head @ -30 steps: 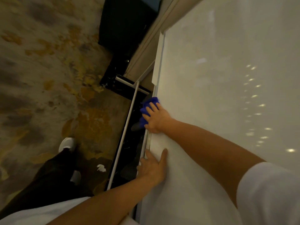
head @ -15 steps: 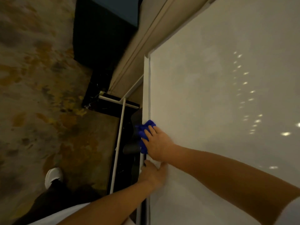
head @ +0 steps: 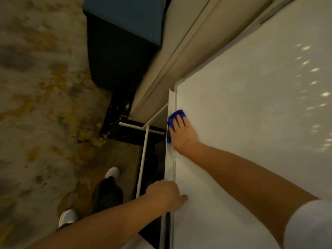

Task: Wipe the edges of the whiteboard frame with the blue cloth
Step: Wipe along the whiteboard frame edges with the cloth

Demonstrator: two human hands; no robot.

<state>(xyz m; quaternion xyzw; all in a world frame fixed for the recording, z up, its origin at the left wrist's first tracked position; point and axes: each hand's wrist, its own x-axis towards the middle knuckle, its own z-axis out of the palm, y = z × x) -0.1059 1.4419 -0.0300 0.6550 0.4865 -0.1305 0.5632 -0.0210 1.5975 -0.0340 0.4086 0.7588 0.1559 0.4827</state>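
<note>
- One large white glossy whiteboard (head: 251, 123) fills the right side of the view; small bright light reflections speckle its surface toward the right edge.
- One mottled grey-and-ochre patterned carpet (head: 41, 105) lies left of the whiteboard, blurred.
- One dark blue-topped black cabinet (head: 124, 42) stands up and left of the whiteboard's corner, on the far side of a beige wall panel (head: 179, 51).
- One narrow pale metal whiteboard frame (head: 172, 164) runs down the board's left edge, with its corner near the cabinet side.
- One white tubular stand (head: 143, 155) sits just left of the frame: one long tube along the frame and one crossbar near its upper end.
- Two bare forearms reach to the whiteboard from the lower edge; one white sleeve (head: 309, 225) shows at the lower right.
- One left hand (head: 165, 196) is curled over the frame low on the board, thumb lying on the white surface.
- One right hand (head: 183, 133) presses flat, fingers spread, on the frame higher up.
- One crumpled blue cloth (head: 172, 121) is pinned under the right hand's fingers against the frame, protruding above the fingertips and to the left.
- Two white shoes (head: 112, 172) (head: 68, 217) stand on the carpet left of the stand.
</note>
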